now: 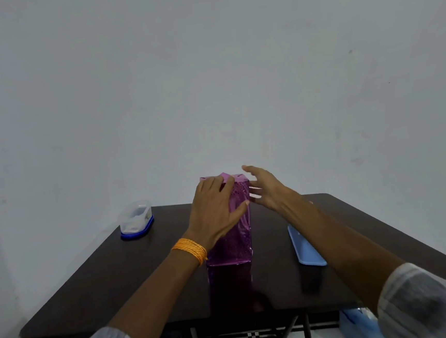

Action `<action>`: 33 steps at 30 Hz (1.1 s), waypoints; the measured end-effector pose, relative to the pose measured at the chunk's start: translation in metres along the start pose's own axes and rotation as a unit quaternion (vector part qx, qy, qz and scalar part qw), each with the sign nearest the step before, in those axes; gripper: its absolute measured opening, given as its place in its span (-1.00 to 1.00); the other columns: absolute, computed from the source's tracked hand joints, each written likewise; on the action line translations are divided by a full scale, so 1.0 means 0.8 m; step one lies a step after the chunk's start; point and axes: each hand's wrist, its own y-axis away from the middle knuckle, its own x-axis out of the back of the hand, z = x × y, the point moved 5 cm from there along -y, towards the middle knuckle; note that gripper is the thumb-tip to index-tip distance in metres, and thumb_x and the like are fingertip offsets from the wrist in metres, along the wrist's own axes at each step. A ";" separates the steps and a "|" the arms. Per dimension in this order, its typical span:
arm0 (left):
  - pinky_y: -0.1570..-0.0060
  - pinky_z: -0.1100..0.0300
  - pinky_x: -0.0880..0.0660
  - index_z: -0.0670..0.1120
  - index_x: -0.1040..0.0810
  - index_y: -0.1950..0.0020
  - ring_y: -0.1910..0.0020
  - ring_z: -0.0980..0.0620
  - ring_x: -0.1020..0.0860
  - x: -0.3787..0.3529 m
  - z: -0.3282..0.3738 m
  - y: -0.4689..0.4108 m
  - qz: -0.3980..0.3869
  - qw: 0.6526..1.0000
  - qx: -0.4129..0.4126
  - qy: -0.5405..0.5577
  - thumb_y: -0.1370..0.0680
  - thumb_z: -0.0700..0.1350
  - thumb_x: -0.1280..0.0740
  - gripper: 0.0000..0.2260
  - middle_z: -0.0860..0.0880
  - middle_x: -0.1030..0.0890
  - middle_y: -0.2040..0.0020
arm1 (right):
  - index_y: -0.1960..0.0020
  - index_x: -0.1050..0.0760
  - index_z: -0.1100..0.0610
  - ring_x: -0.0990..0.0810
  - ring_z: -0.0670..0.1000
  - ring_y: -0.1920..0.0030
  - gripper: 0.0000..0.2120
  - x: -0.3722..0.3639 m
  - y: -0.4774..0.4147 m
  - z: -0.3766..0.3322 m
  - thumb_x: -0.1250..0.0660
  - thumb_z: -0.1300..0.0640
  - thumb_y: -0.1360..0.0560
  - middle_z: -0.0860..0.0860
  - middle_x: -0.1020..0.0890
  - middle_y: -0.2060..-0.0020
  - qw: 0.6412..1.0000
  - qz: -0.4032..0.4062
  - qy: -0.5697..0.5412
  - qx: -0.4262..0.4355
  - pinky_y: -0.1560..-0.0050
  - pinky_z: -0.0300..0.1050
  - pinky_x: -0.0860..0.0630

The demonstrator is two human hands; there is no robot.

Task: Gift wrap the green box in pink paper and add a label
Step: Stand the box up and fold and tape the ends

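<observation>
Pink-papered box (232, 238) stood upright on the table (117, 272), left hand (214, 210) pressed flat against it, right hand (265, 189) hovering beside, fingers spread loose.

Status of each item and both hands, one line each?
pink-wrapped box: upright on table, no label visible
left hand: pressed flat on box, fingers over top edge
right hand: open, fingers spread beside box top; contact unclear
clear container: blue part down, table's far left
blue flat object: lying flat, right of box
</observation>
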 end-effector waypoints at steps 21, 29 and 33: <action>-0.38 -0.08 -0.27 -0.13 -0.42 -0.38 -0.21 -0.15 -0.43 -0.006 -0.006 0.002 0.008 1.000 0.008 -0.019 -0.55 0.27 -0.14 -0.42 -0.15 -0.51 -0.21 | 0.13 -0.53 0.21 -0.28 -0.04 0.40 -0.78 0.203 0.092 0.074 -0.38 0.05 -0.56 0.06 -0.46 0.33 0.962 0.180 0.198 -0.045 0.40 -0.17 -0.23; -0.38 -0.07 -0.27 -0.12 -0.41 -0.39 -0.23 -0.14 -0.43 -0.006 -0.006 0.003 0.004 1.000 0.009 -0.017 -0.55 0.28 -0.12 -0.41 -0.14 -0.51 -0.23 | 0.10 -0.48 0.32 -0.37 -0.03 0.42 -0.89 0.190 0.081 0.076 -0.41 0.34 -0.49 0.13 -0.49 0.29 0.963 0.230 0.112 -0.082 0.47 -0.19 -0.28; -0.38 -0.07 -0.27 -0.11 -0.41 -0.40 -0.24 -0.14 -0.44 -0.007 -0.006 0.003 -0.002 1.000 0.012 -0.017 -0.55 0.28 -0.11 -0.40 -0.14 -0.52 -0.24 | 0.17 -0.46 0.29 -0.35 -0.02 0.35 -0.86 0.193 0.077 0.082 -0.43 0.35 -0.47 0.13 -0.47 0.26 0.963 0.233 0.086 -0.103 0.37 -0.16 -0.33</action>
